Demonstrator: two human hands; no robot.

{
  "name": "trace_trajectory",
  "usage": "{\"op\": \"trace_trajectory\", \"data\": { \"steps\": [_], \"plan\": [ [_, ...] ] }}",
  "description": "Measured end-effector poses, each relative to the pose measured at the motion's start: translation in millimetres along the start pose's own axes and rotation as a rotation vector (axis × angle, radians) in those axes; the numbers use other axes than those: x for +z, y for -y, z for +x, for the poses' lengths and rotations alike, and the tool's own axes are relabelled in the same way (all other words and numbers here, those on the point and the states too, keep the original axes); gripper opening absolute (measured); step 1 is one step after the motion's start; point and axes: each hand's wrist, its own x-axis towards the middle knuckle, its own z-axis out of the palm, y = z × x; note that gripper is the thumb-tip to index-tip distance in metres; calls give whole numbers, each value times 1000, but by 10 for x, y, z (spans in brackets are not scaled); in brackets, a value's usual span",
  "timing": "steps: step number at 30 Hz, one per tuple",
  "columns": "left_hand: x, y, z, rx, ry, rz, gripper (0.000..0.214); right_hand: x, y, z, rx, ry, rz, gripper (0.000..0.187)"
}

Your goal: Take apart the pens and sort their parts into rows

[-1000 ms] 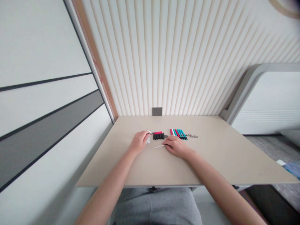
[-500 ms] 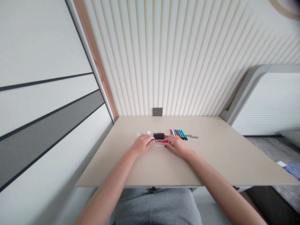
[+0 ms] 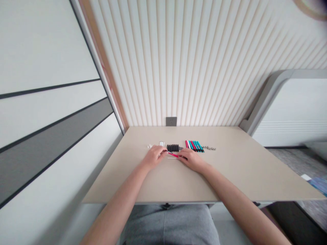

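Pieces of something small and white (image 3: 149, 146) lie at the left end of the spread on the beige tabletop (image 3: 166, 183), just beyond the left hand (image 3: 153, 156). That hand's thumb and fingers are drawn narrow on the dark end of a pink pen barrel (image 3: 173, 154). White rods (image 3: 162, 144) lie side by side past its knuckles, then a row of black grips (image 3: 173, 148) just beyond the barrel. The barrel slants between the two hands, its middle bare, its far end under the left fingertips and its near end at the right ones. It looks light, stiff and rather smooth, so a light pinch near each end should suit it and keep it from rolling. One thin white rod (image 3: 172, 158) lies just on the near side. The right hand (image 3: 191, 158) closes its fingertips on the pink end; how firmly, I cannot tell. Beyond it, coloured pen barrels (image 3: 194, 146) line up, with small grey parts, perhaps springs (image 3: 209, 148), farthest right.
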Motion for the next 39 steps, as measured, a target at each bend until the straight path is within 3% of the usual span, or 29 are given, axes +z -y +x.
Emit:
{"op": "trace_trajectory", "data": {
  "steps": [6,11,17,24,30,34,39],
  "plan": [
    [-25,-22,6,-46,-130,46,25,2,-53,-5,58,-119,21,22],
    [-54,-28,21,-116,-226,74,23,-1,-199,-18,285,-309,-1,25],
    [-39,10,28,-184,-323,67,22,-25,-298,-40,430,-348,18,27],
    [-36,41,22,-209,-414,88,23,-39,-279,-36,441,-336,47,25],
    [-87,100,37,-303,-584,69,23,18,-197,26,357,-348,58,18],
    [-118,153,35,-339,-652,65,23,129,-22,220,318,-220,83,14],
    [-139,173,23,-343,-660,81,23,315,335,654,241,-85,-19,18]
  ]
}}
